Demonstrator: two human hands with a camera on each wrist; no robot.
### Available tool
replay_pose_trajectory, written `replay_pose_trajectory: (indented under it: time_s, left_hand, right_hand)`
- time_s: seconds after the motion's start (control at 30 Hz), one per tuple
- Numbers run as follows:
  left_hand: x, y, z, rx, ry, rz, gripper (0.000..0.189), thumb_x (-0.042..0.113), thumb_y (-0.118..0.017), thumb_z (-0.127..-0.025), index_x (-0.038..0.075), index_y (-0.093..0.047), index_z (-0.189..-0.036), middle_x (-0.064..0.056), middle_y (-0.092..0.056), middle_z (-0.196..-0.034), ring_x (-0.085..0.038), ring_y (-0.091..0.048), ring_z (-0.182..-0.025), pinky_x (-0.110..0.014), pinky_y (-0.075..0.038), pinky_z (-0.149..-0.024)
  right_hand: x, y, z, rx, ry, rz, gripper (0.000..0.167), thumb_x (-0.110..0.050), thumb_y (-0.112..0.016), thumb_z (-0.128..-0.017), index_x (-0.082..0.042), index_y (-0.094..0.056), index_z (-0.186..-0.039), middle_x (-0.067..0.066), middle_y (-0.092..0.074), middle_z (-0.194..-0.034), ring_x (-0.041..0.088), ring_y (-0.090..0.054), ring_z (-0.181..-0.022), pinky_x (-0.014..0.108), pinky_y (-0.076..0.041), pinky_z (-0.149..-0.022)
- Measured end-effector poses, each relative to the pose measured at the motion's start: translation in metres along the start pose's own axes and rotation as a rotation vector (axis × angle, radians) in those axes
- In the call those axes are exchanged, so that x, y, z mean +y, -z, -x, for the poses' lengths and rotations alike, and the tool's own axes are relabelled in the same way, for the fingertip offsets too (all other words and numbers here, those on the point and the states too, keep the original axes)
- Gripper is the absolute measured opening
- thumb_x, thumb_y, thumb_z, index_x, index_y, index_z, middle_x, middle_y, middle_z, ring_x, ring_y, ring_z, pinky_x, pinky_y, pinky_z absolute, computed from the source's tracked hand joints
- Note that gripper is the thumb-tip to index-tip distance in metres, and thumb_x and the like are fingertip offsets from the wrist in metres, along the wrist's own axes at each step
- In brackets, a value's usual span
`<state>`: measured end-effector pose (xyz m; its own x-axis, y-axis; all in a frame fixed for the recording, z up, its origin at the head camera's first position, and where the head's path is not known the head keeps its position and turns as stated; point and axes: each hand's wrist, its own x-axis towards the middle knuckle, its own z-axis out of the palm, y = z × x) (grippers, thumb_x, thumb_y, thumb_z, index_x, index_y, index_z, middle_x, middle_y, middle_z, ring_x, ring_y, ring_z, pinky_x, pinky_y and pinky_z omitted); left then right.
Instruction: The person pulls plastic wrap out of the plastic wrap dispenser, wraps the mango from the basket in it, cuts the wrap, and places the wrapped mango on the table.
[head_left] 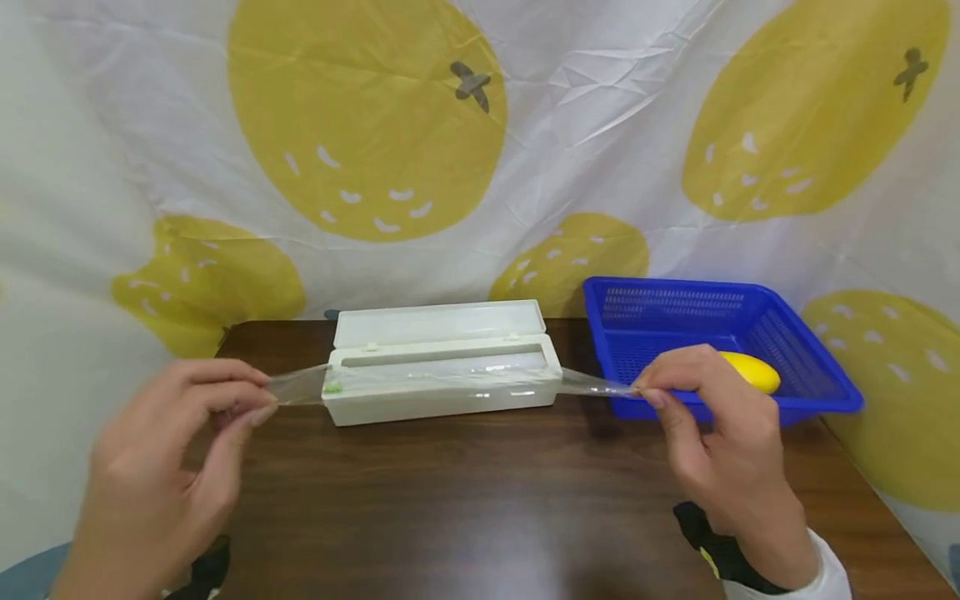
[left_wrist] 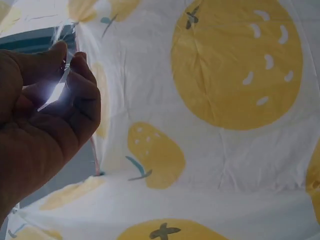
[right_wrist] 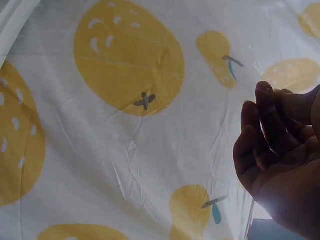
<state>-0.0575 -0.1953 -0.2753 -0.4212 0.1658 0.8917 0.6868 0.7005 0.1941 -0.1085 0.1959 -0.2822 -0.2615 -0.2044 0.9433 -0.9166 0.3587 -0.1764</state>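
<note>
A strip of clear plastic wrap stretches across the front of a white wrap dispenser box, whose lid stands raised at the back. My left hand pinches one end of the wrap between thumb and fingers, left of the box. At the other end, my right hand pinches the wrap in front of the blue basket. A small green tab shows at the box's left front. In the left wrist view the left hand holds a shiny bit of film. The right hand appears with fingertips together in the right wrist view.
A blue plastic basket stands at the back right of the brown wooden table, with a yellow oval object inside, partly hidden by the right hand. Behind the table hangs a white curtain printed with yellow fruit.
</note>
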Motion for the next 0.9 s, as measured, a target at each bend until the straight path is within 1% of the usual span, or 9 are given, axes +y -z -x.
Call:
replay_pose_trajectory:
  time_s: [0.13,0.23,0.27,0.33,0.4,0.53,0.6,0.7,0.9]
  left_hand:
    - [-0.001,0.010,0.021,-0.193,-0.059,0.146,0.033,0.032,-0.052,-0.105,0.009,-0.070,-0.091,0.001,-0.066,-0.094,0.003,-0.056,-0.084,-0.009,-0.044,-0.071]
    - [-0.003,0.012,0.040,-0.402,-0.047,0.287,0.005,0.018,-0.061,-0.101,0.020,-0.066,-0.101,0.012,-0.062,-0.097,0.005,-0.055,-0.081,-0.009,-0.044,-0.068]
    - [-0.005,0.010,0.047,-0.468,-0.042,0.329,0.011,0.012,-0.064,-0.099,0.022,-0.064,-0.103,0.015,-0.062,-0.097,0.006,-0.054,-0.080,-0.008,-0.044,-0.067]
    - [-0.009,0.003,0.061,-0.616,-0.016,0.382,0.024,0.005,-0.069,-0.094,0.027,-0.062,-0.104,0.018,-0.060,-0.096,0.009,-0.052,-0.078,-0.007,-0.042,-0.064]
    - [-0.014,-0.010,0.076,-0.753,-0.001,0.484,0.030,-0.002,-0.070,-0.090,0.025,-0.063,-0.101,0.017,-0.060,-0.091,0.010,-0.051,-0.076,-0.007,-0.042,-0.061]
    - [-0.020,-0.035,0.105,-1.026,0.092,0.584,0.015,0.006,-0.067,-0.093,0.021,-0.065,-0.093,0.018,-0.057,-0.082,0.013,-0.048,-0.074,-0.011,-0.045,-0.058]
    - [-0.021,-0.046,0.118,-1.091,0.113,0.557,0.011,0.009,-0.069,-0.090,0.019,-0.065,-0.087,0.019,-0.055,-0.078,0.013,-0.046,-0.072,-0.011,-0.044,-0.057]
    - [-0.021,-0.056,0.134,-1.171,0.205,0.478,0.011,0.012,-0.071,-0.085,0.019,-0.064,-0.079,0.022,-0.051,-0.073,0.012,-0.044,-0.068,-0.013,-0.042,-0.055]
    - [-0.024,-0.064,0.153,-1.244,0.370,0.374,0.012,0.009,-0.072,-0.078,0.017,-0.063,-0.073,0.020,-0.047,-0.065,0.007,-0.042,-0.060,-0.018,-0.041,-0.052]
  right_hand:
    - [-0.006,0.014,0.012,-0.198,0.005,-0.070,0.025,-0.014,-0.059,-0.101,0.004,-0.064,-0.085,0.008,-0.066,-0.085,0.010,-0.062,-0.086,0.015,-0.049,-0.084]
    - [-0.006,0.024,0.026,-0.356,-0.020,-0.115,0.016,-0.012,-0.058,-0.102,-0.003,-0.065,-0.091,0.000,-0.065,-0.086,0.004,-0.060,-0.082,0.013,-0.048,-0.075]
    - [-0.006,0.026,0.031,-0.406,-0.032,-0.131,0.012,-0.011,-0.059,-0.101,-0.006,-0.065,-0.092,-0.003,-0.064,-0.087,0.002,-0.059,-0.081,0.014,-0.048,-0.073]
    - [-0.003,0.029,0.043,-0.502,-0.061,-0.168,0.006,-0.005,-0.062,-0.099,-0.010,-0.064,-0.096,-0.008,-0.063,-0.087,0.000,-0.058,-0.079,0.013,-0.048,-0.071]
    - [0.000,0.029,0.055,-0.598,-0.101,-0.192,0.015,0.001,-0.066,-0.094,-0.014,-0.063,-0.098,-0.010,-0.063,-0.088,-0.002,-0.059,-0.079,0.012,-0.049,-0.072]
    - [0.004,0.025,0.080,-0.786,-0.211,-0.203,0.024,0.001,-0.068,-0.093,-0.023,-0.063,-0.099,-0.016,-0.064,-0.088,-0.006,-0.059,-0.078,0.010,-0.050,-0.073]
    - [0.005,0.021,0.093,-0.870,-0.274,-0.220,0.020,-0.006,-0.066,-0.096,-0.025,-0.064,-0.098,-0.017,-0.064,-0.086,-0.007,-0.056,-0.076,0.010,-0.049,-0.069]
    - [0.007,0.012,0.111,-0.960,-0.342,-0.251,0.016,-0.013,-0.063,-0.100,-0.027,-0.064,-0.095,-0.017,-0.063,-0.082,-0.008,-0.053,-0.073,0.012,-0.048,-0.065]
    - [0.012,-0.007,0.137,-1.101,-0.385,-0.229,0.016,-0.014,-0.063,-0.099,-0.026,-0.066,-0.089,-0.020,-0.062,-0.085,-0.008,-0.054,-0.077,0.016,-0.050,-0.072]
